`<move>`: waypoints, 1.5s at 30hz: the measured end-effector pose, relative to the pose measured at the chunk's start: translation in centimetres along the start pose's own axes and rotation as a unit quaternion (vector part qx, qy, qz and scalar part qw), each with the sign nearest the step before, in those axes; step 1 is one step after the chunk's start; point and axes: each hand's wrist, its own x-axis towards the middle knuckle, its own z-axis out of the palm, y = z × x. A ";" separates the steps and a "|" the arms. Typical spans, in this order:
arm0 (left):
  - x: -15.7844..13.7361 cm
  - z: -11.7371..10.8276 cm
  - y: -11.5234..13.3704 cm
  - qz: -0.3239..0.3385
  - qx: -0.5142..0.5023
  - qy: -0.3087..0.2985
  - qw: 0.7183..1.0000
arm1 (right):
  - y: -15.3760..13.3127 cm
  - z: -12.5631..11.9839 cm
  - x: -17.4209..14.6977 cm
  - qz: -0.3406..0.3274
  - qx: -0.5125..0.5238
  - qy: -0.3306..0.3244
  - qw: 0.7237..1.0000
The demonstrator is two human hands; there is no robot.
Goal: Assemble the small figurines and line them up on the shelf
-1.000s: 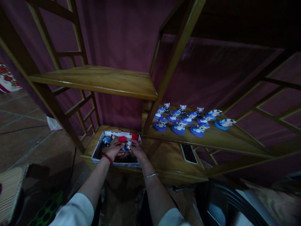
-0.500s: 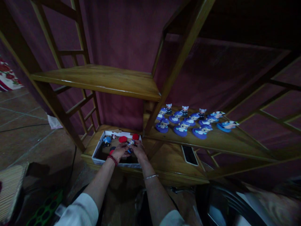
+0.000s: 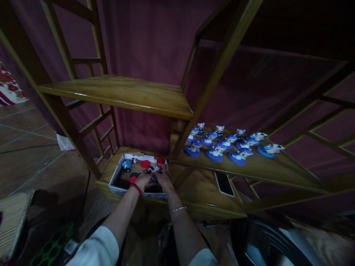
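Note:
A shallow white cardboard box point(image 3: 119, 190) sits on the low wooden shelf, and both my hands reach into it. My left hand point(image 3: 144, 179), with a red beaded bracelet at the wrist, has its fingers closed at a small white-and-blue figurine point(image 3: 157, 168). From the other side my right hand point(image 3: 164, 178) grips the same figurine, whose lower part is hidden by fingers. Near my hands in the box lie a red disc point(image 3: 145, 163), another red disc point(image 3: 160, 160), a blue-topped figurine point(image 3: 127, 164) and a small dark-and-red figurine point(image 3: 135, 160).
Several purple-based figurines point(image 3: 216, 152) stand in rows on the right shelf point(image 3: 266, 166). A phone point(image 3: 224, 183) lies on the lower board. An upper shelf point(image 3: 119, 92) overhangs the box, and a slanting post point(image 3: 213, 79) divides the unit. A black chair-like object point(image 3: 257, 240) is at lower right.
The view has shifted slightly. My hands have moved a little within the box, still holding the figurine, and more of the discs beside my left hand shows.

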 end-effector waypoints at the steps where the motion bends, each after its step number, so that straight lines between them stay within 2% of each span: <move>1: 0.0 0.1 0.0 -0.003 -0.002 0.001 1.000 | -0.1 0.0 -0.1 0.000 -0.007 -0.003 1.000; 7: 0.4 0.2 -0.4 -0.004 -0.012 -0.017 1.000 | -0.3 0.0 0.0 0.025 -0.046 -0.012 0.999; 14: 0.5 -0.3 0.0 -0.025 0.000 -0.007 1.000 | -0.3 0.1 0.1 0.033 -0.091 0.020 0.995; 23: 0.7 -1.6 0.5 -0.006 -0.005 -0.015 1.000 | -0.8 -0.1 0.1 0.040 -0.084 0.036 0.995; 28: 1.2 -2.0 0.3 -0.009 -0.005 0.009 1.000 | -0.7 0.0 0.0 0.058 -0.065 0.033 0.996; 45: 1.3 -1.9 0.5 0.005 -0.039 0.022 0.999 | 0.1 0.7 0.2 0.039 -0.009 0.048 0.998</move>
